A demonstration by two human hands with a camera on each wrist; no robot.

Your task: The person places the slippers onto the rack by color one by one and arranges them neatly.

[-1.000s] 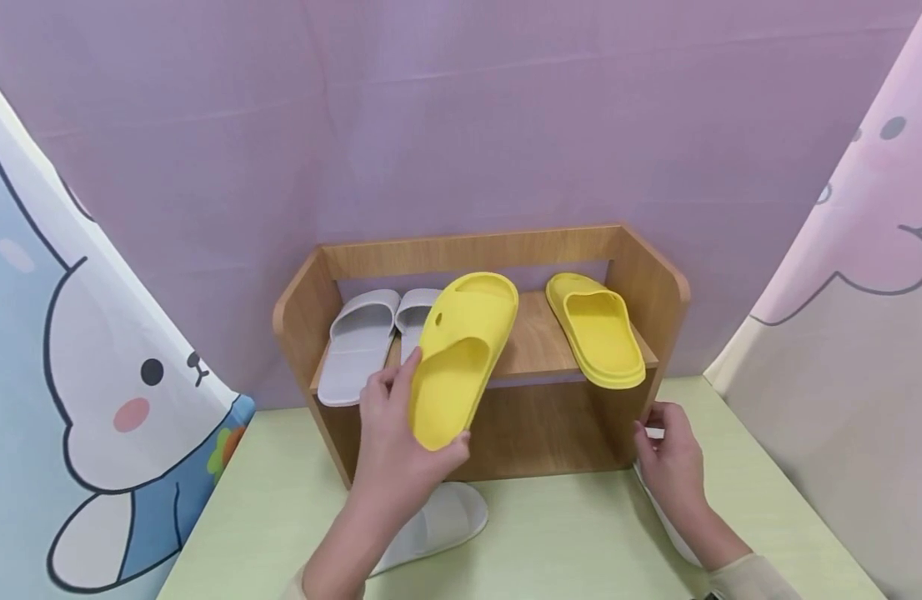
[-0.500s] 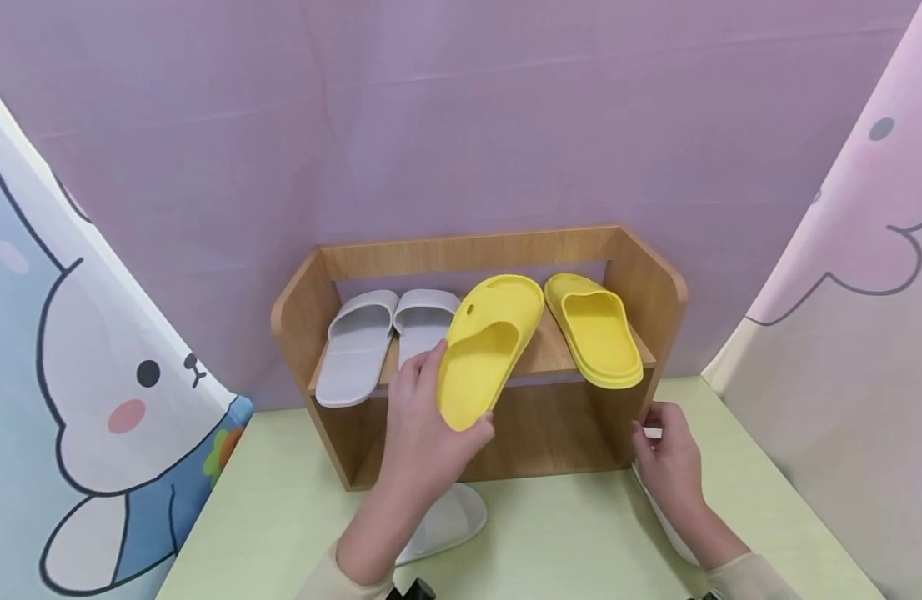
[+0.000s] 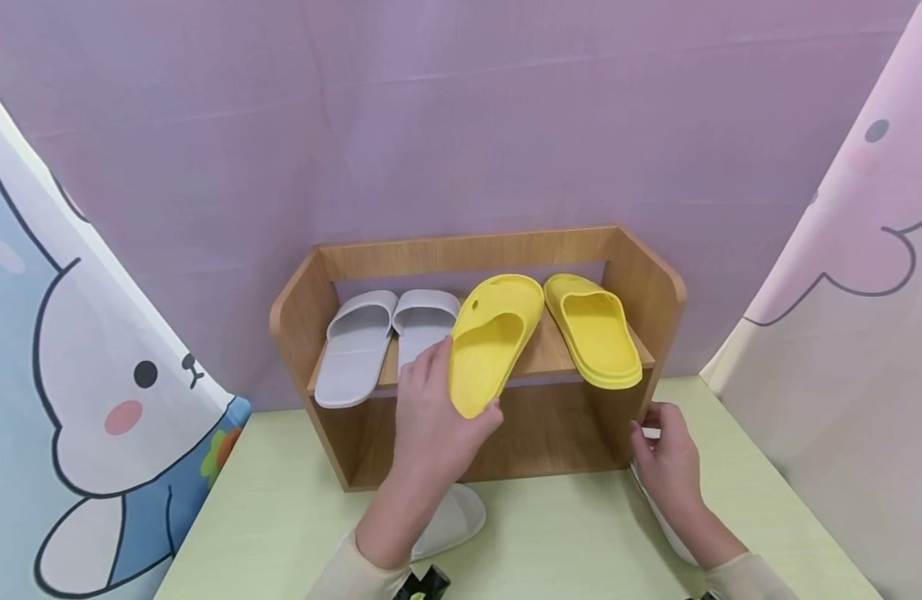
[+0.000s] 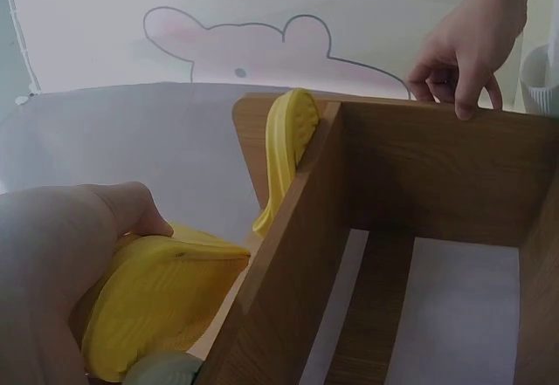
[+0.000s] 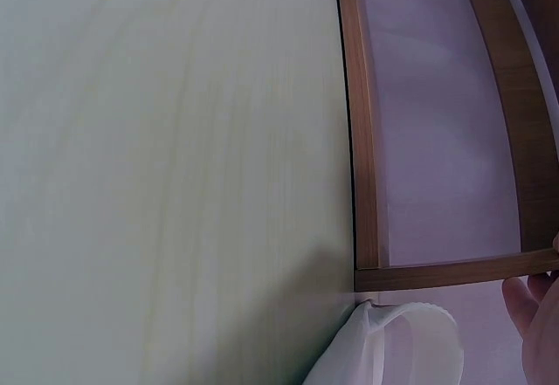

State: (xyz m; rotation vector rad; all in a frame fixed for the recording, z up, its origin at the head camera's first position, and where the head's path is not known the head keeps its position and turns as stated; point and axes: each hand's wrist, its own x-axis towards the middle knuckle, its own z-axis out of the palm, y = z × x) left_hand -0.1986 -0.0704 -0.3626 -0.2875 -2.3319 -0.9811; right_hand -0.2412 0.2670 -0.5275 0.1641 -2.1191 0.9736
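Note:
My left hand [image 3: 438, 417] grips a yellow slipper [image 3: 494, 342] by its heel end. The slipper tilts, toe toward the back, at the upper shelf of a wooden shoe rack [image 3: 468, 245]; whether it touches the board I cannot tell. In the left wrist view, the thumb and fingers clasp this yellow slipper [image 4: 166, 298]. The matching yellow slipper [image 3: 596, 333] lies on the shelf's right end. Two grey slippers [image 3: 356, 350] sit side by side at the left, the inner one partly hidden by my left hand. My right hand [image 3: 667, 458] pinches the front edge of the rack's right side panel.
A white slipper [image 3: 453, 521] lies on the pale green table [image 3: 551, 533], partly behind my left forearm. Another white slipper [image 5: 384, 350] leans outside the rack's right panel, near my right hand. The lower compartment [image 3: 536, 425] holds nothing visible. A purple cloth [image 3: 468, 125] hangs behind.
My left hand has carried the yellow slipper rightward, from in front of the inner grey slipper to beside the other yellow one, slowing lately. The right hand stays at the rack's edge.

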